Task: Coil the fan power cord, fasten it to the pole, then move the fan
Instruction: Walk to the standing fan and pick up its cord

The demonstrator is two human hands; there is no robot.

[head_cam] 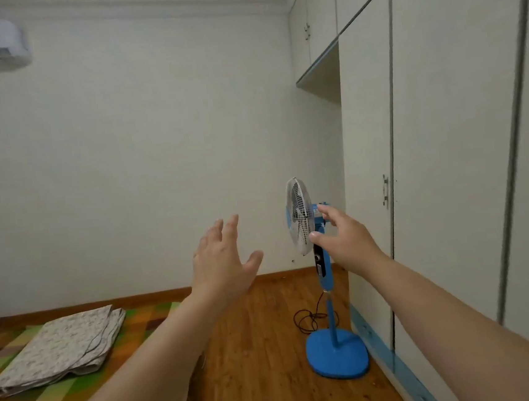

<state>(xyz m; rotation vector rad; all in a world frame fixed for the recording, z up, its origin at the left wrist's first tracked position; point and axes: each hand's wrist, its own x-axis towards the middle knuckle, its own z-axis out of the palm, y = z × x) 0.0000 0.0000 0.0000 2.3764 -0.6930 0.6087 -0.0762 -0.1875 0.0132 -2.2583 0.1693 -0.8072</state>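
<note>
Both hands are spread open, gripping nothing: the right hand (345, 236) before the fan (303, 219), the left hand (222, 262) left of it. The cord (310, 318) lies loose beside the fan's pole (332, 320).

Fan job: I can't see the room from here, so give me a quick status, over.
Left hand and right hand open, empty, reaching out. Fan upright by the wardrobe. Cord loose on the floor, uncoiled. Path clear.
</note>
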